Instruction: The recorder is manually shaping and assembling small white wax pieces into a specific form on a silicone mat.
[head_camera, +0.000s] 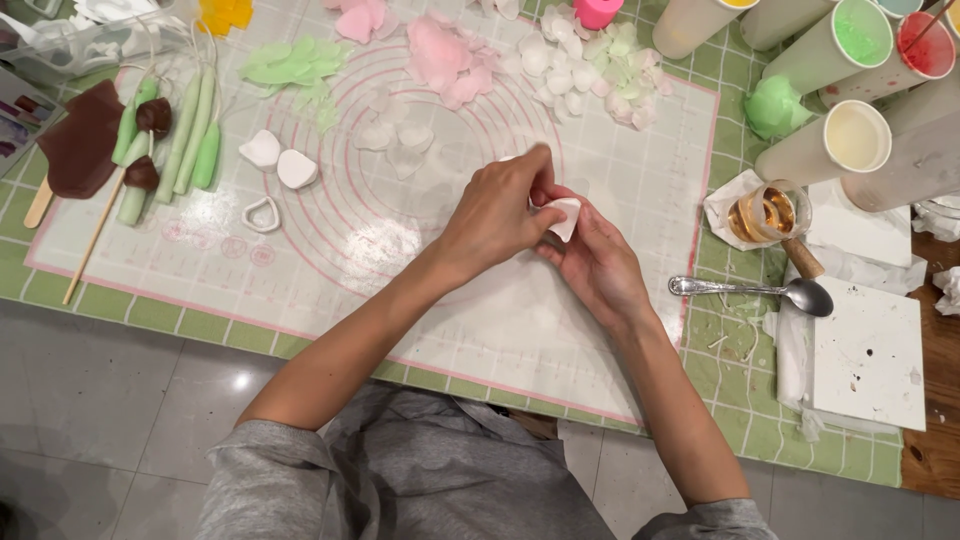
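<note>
Both my hands meet over the middle of a translucent work mat with pink rings (380, 230). My right hand (598, 262) cups a small white petal-shaped piece (565, 213) of soft material. My left hand (495, 212) pinches the same piece from above with its fingertips. Finished white petals (570, 70) and pink petals (440, 55) lie at the mat's far edge.
Green stems and brown buds (165, 125) lie at left beside a brown sheet (80, 140), a wooden stick (95, 235), white cutters (262, 214) and green leaves (295, 62). Tall cups of coloured material (850, 45) stand far right. A glass jar (765, 213), spoon (760, 290) and white tile (868, 350) sit right.
</note>
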